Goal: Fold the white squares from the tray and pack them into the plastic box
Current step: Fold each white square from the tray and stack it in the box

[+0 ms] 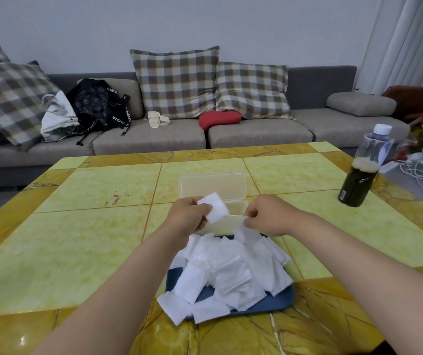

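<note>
Two hands, two white squares, right by the open box.

The left grip (187,215) pinches one white square (214,207) just over the plastic box (237,208), likely so it can go straight in. The right grip (266,213) pinches a thin square (246,230) by its top edge, and its low end hangs down to the pile (230,272) on the blue tray (269,302). The box sits at 12 o'clock from the tray, lid up, close by so the reach is short. On the counter (77,239) a bottle (358,180) stands at 2 o'clock, well apart.
</note>
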`<state>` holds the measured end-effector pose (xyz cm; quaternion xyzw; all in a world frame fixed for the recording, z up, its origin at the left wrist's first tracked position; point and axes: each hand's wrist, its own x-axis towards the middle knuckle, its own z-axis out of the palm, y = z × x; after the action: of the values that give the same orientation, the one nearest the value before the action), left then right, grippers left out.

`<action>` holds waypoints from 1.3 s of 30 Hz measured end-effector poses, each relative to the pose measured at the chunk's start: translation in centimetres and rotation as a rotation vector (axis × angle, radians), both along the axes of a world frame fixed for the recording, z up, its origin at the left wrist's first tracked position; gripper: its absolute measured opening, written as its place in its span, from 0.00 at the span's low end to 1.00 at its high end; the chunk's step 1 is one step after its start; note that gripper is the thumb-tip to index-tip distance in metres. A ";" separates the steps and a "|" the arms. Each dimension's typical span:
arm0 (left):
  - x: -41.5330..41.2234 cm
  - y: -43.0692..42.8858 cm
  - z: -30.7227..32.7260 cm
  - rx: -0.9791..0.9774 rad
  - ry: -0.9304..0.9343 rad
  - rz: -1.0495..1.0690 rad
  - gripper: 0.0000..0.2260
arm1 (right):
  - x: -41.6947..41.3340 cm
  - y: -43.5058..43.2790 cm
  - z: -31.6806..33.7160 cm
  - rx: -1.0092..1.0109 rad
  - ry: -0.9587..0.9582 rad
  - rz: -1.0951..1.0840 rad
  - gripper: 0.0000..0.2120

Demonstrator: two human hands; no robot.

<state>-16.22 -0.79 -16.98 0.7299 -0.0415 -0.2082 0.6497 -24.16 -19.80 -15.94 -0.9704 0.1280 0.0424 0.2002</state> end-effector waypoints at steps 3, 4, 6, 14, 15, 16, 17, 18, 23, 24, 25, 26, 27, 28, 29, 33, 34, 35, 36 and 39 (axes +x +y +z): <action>0.3 0.2 0.0 0.053 -0.146 0.073 0.09 | 0.1 -0.2 1.3 0.316 -0.155 -0.063 0.14; 0.3 0.3 0.0 0.061 -0.173 0.086 0.08 | 0.0 0.0 1.9 0.427 -0.179 -0.065 0.12; 0.3 0.6 0.1 0.061 -0.189 0.103 0.07 | -0.2 0.4 2.7 0.638 -0.185 -0.059 0.08; 0.2 0.6 0.6 -0.050 -0.134 -0.045 0.04 | -0.3 1.6 3.8 0.661 -0.199 0.073 0.09; 0.1 0.6 0.7 -0.051 -0.126 -0.075 0.06 | -0.3 1.7 3.9 0.630 -0.210 0.099 0.08; 0.1 0.7 0.8 -0.047 -0.115 -0.104 0.07 | -0.2 1.8 4.0 0.602 -0.221 0.114 0.09; 0.0 0.7 0.9 -0.041 -0.105 -0.137 0.08 | -0.1 1.9 4.0 0.587 -0.235 0.118 0.10; -0.2 0.8 1.0 -0.044 -0.092 -0.171 0.08 | 0.1 2.0 4.0 0.584 -0.251 0.113 0.11; -0.4 1.0 1.3 -0.112 -0.030 -0.266 0.08 | 0.6 2.5 4.0 0.470 -0.320 0.095 0.13; -0.4 1.0 1.4 -0.117 -0.025 -0.275 0.08 | 0.7 2.5 3.9 0.442 -0.325 0.097 0.14; -0.3 1.1 1.4 -0.121 -0.021 -0.280 0.09 | 0.8 2.6 3.9 0.423 -0.325 0.096 0.14; -0.3 1.1 1.5 -0.127 -0.017 -0.281 0.10 | 1.0 2.6 3.8 0.408 -0.323 0.094 0.14; -0.2 1.1 1.5 -0.134 -0.012 -0.280 0.11 | 1.1 2.7 3.8 0.398 -0.322 0.091 0.14; -0.2 1.2 1.6 -0.144 -0.005 -0.283 0.11 | 1.1 2.8 3.8 0.392 -0.323 0.088 0.13; -0.2 1.2 1.6 -0.156 0.004 -0.289 0.12 | 1.2 2.8 3.8 0.383 -0.324 0.086 0.13; -0.3 1.5 1.7 -0.184 -0.002 -0.322 0.10 | 1.4 2.9 3.7 0.298 -0.338 0.047 0.16; -0.2 1.5 1.6 -0.195 0.002 -0.317 0.09 | 1.5 2.9 3.7 0.308 -0.339 0.008 0.16; -0.2 1.5 1.6 -0.209 0.011 -0.305 0.09 | 1.5 2.9 3.6 0.335 -0.333 -0.041 0.17; -0.1 1.4 1.5 -0.226 0.023 -0.286 0.10 | 1.4 2.9 3.6 0.370 -0.314 -0.085 0.17; 0.0 1.3 1.5 -0.288 0.071 -0.255 0.11 | 1.1 2.9 3.5 0.538 -0.265 -0.173 0.14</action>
<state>-16.19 0.46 -15.49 0.6104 -0.1402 -0.3061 0.7169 -23.02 -16.93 -12.43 -0.8652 0.1668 -0.0694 0.4678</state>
